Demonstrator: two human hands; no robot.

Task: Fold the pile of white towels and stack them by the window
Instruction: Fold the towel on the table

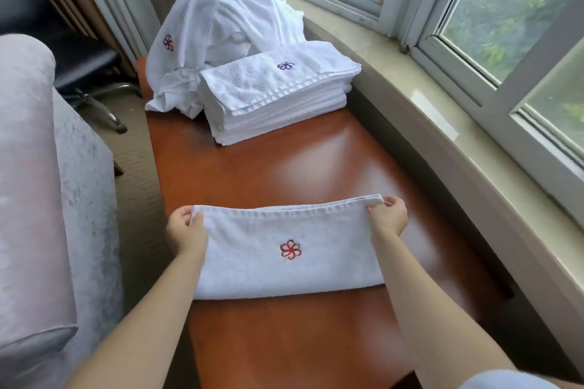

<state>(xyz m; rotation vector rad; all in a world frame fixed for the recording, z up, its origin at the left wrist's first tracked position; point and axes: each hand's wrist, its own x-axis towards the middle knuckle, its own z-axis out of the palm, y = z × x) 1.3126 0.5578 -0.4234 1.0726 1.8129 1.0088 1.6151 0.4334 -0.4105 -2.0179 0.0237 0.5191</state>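
Note:
A white towel with a red flower emblem (284, 249) lies folded across the near part of a reddish-brown wooden table (284, 164). My left hand (186, 230) pinches its far left corner. My right hand (387, 215) pinches its far right corner. Farther along the table stands a neat stack of folded white towels (275, 98), the top one with a blue emblem. Behind it, near the window, a loose pile of unfolded white towels (215, 31) is heaped up, one showing a red emblem.
A curved stone window sill (410, 98) and window frames run along the right. A pale upholstered armchair (38, 183) stands at the left, with carpet between it and the table. A dark chair base sits at far left behind.

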